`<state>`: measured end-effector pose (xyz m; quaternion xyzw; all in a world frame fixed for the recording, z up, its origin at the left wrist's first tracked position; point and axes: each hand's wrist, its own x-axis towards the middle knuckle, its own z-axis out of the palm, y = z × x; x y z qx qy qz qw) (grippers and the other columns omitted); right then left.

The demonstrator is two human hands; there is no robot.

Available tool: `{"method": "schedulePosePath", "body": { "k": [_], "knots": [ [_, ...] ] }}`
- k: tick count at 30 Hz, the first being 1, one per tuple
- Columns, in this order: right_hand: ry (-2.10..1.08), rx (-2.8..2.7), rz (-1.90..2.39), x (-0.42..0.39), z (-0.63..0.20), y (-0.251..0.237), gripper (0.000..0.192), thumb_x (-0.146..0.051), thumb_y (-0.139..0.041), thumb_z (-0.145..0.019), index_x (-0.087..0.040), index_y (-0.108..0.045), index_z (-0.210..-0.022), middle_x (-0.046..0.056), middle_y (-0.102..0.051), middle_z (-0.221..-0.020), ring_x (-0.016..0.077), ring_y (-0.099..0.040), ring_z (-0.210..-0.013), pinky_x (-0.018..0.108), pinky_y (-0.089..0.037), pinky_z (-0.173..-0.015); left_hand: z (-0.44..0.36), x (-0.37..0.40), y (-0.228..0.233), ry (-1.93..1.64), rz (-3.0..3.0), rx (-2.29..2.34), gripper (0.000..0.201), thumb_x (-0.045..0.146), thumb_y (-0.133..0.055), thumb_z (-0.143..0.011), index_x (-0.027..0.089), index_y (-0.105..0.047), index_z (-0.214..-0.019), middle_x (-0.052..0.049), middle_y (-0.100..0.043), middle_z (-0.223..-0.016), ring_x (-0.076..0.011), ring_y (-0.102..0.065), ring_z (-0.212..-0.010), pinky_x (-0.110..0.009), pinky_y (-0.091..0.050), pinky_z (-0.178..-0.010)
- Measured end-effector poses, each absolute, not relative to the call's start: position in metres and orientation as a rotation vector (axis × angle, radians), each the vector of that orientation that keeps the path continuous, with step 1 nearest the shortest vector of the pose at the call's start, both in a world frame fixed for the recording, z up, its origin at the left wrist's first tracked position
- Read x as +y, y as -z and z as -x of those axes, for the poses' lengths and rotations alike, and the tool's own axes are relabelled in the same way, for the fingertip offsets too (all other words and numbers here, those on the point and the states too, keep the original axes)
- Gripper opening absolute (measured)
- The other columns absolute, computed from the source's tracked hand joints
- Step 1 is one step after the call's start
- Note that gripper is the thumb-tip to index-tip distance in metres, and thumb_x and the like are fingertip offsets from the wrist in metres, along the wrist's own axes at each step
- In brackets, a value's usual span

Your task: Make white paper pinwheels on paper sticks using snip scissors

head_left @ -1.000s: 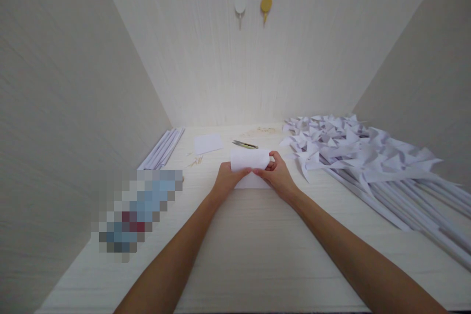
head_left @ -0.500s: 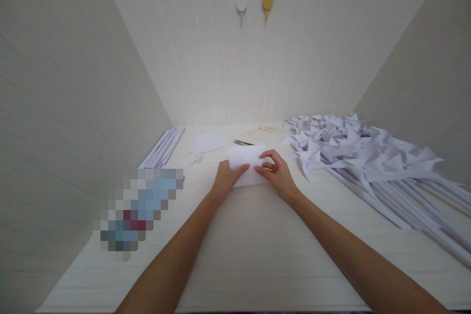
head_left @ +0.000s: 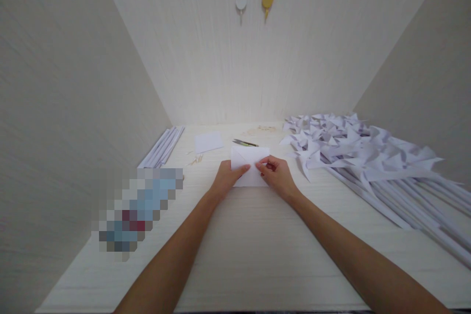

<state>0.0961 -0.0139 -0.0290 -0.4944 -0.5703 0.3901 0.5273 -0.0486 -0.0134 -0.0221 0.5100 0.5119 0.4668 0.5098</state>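
Note:
A white sheet of paper [head_left: 250, 153] with diagonal lines on it is held just above the table, between my two hands. My left hand [head_left: 227, 175] grips its left edge, thumb lying on the front face and the other fingers out of sight behind. At the right side, my right hand [head_left: 276, 171] is closed, with thumb and index finger pinched together at the paper. Just beyond the sheet's top edge lies a pair of scissors [head_left: 246, 143].
Paper pinwheels [head_left: 353, 142] on rolled paper sticks [head_left: 401, 201] are heaped at the right. White paper rolls [head_left: 162, 147] lie at the left, near another paper sheet [head_left: 208, 142] and small wooden bits [head_left: 196, 160]. A pixelated item [head_left: 147, 211] rests at the left edge.
The paper has shifted slightly right and straightened. My right hand's fingers have drawn down and closed into a tighter pinch. My left hand keeps its hold.

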Motion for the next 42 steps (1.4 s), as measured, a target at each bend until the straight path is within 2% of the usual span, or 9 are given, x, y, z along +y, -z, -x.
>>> {"method": "schedulePosePath", "body": {
  "k": [6, 8, 11, 14, 20, 31, 35, 38, 42],
  "knots": [
    [-0.956, -1.380, 1.184, -0.013, -0.096, 0.030, 0.014, -0.029, -0.059, -0.062, -0.017, -0.054, -0.058, -0.006, -0.046, -0.045, 0.0067, -0.038, -0.039, 0.021, -0.030, -0.039, 0.048, -0.013, 0.022, -1.143, -1.239, 1.234, 0.028, 0.027, -0.068, -0.055, 0.012, -0.067, -0.078, -0.009, -0.068, -0.075, -0.0201, -0.061, -0.065, -0.029, -0.046, -0.058],
    [-1.029, -1.314, 1.110, -0.015, -0.094, 0.030, 0.015, -0.028, -0.061, -0.061, -0.019, -0.050, -0.065, -0.006, -0.048, -0.051, 0.0066, -0.042, -0.042, 0.020, -0.032, -0.040, 0.047, -0.013, 0.024, -1.169, -1.228, 1.239, 0.028, 0.027, -0.068, -0.056, 0.012, -0.067, -0.079, -0.008, -0.068, -0.076, -0.0199, -0.061, -0.066, -0.029, -0.046, -0.059],
    [-1.166, -1.162, 0.945, -0.020, -0.090, 0.029, 0.038, -0.023, -0.065, -0.057, -0.024, -0.041, -0.087, -0.007, -0.054, -0.063, 0.0088, -0.050, -0.051, 0.020, -0.039, -0.046, 0.042, -0.013, 0.027, -1.227, -1.175, 1.272, 0.027, 0.028, -0.067, -0.056, 0.011, -0.066, -0.078, -0.009, -0.068, -0.076, -0.0191, -0.060, -0.065, -0.028, -0.046, -0.058],
    [-1.234, -1.046, 0.863, -0.024, -0.085, 0.029, 0.057, -0.019, -0.065, -0.058, -0.028, -0.031, -0.102, -0.008, -0.056, -0.064, 0.0110, -0.055, -0.055, 0.023, -0.043, -0.050, 0.037, -0.015, 0.029, -1.266, -1.089, 1.256, 0.028, 0.028, -0.066, -0.056, 0.011, -0.066, -0.078, -0.008, -0.068, -0.075, -0.0184, -0.060, -0.064, -0.028, -0.047, -0.058],
    [-1.290, -0.996, 0.792, -0.019, -0.091, 0.033, 0.064, -0.015, -0.066, -0.056, -0.028, -0.029, -0.107, -0.007, -0.060, -0.061, 0.0114, -0.056, -0.051, 0.023, -0.044, -0.048, 0.037, -0.013, 0.028, -1.229, -0.972, 1.161, 0.033, 0.023, -0.070, -0.051, 0.011, -0.065, -0.081, -0.010, -0.068, -0.081, -0.0198, -0.061, -0.068, -0.031, -0.047, -0.063],
    [-1.314, -1.121, 0.819, -0.012, -0.097, 0.033, 0.058, -0.019, -0.068, -0.055, -0.027, -0.036, -0.102, -0.007, -0.057, -0.061, 0.0108, -0.055, -0.052, 0.023, -0.044, -0.050, 0.040, -0.011, 0.030, -1.226, -1.043, 1.183, 0.031, 0.022, -0.071, -0.050, 0.010, -0.065, -0.078, -0.009, -0.067, -0.080, -0.0193, -0.060, -0.069, -0.029, -0.047, -0.062],
    [-1.182, -1.110, 0.846, -0.015, -0.095, 0.032, 0.048, -0.022, -0.064, -0.060, -0.029, -0.043, -0.103, -0.001, -0.058, -0.090, 0.0104, -0.055, -0.065, 0.025, -0.046, -0.058, 0.037, -0.010, 0.030, -1.397, -0.882, 1.187, 0.032, 0.021, -0.070, -0.050, 0.012, -0.064, -0.080, -0.009, -0.067, -0.083, -0.0188, -0.061, -0.071, -0.029, -0.048, -0.064],
    [-1.161, -1.192, 0.753, -0.017, -0.095, 0.033, 0.033, -0.019, -0.060, -0.062, -0.027, -0.055, -0.093, 0.002, -0.047, -0.113, 0.0121, -0.056, -0.077, 0.028, -0.047, -0.068, 0.036, -0.009, 0.025, -1.537, -0.708, 1.168, 0.029, 0.017, -0.068, -0.052, 0.011, -0.063, -0.080, -0.009, -0.067, -0.083, -0.0174, -0.061, -0.071, -0.028, -0.048, -0.064],
    [-1.088, -1.341, 0.824, -0.017, -0.091, 0.039, 0.019, -0.013, -0.059, -0.057, -0.023, -0.065, -0.072, 0.004, -0.042, -0.117, 0.0193, -0.050, -0.099, 0.030, -0.048, -0.071, 0.034, -0.011, 0.018, -1.574, -0.580, 1.106, 0.027, 0.012, -0.065, -0.053, 0.011, -0.063, -0.080, -0.008, -0.067, -0.078, -0.0149, -0.060, -0.066, -0.025, -0.047, -0.059]
  ]
}}
